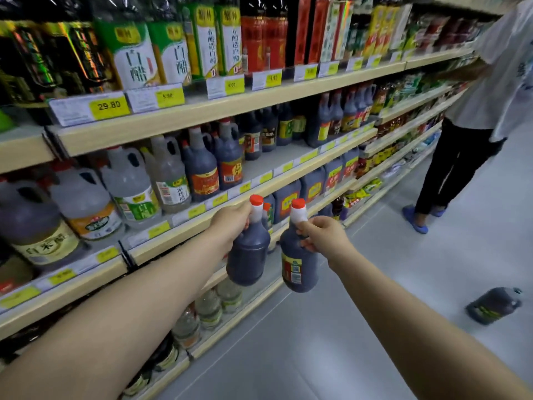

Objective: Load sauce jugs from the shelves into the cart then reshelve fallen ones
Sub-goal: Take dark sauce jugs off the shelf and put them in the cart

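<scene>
While left hand and right hand grip 2 jugs, 1 fallen jug

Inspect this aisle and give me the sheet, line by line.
Surface: grey floor, with a fallen jug lying on its side at right.
Job's things: two dark, red-capped sauce jugs, left jug and right jug, held in the air in front of the shelves.
Clutter: nothing seen beyond the fallen jug.
Hands: left hand grips the left jug's neck; right hand grips the right jug's neck.
Cables: nothing seen.
Surroundings: stocked shelves at left; another person stands further down the aisle.
</scene>
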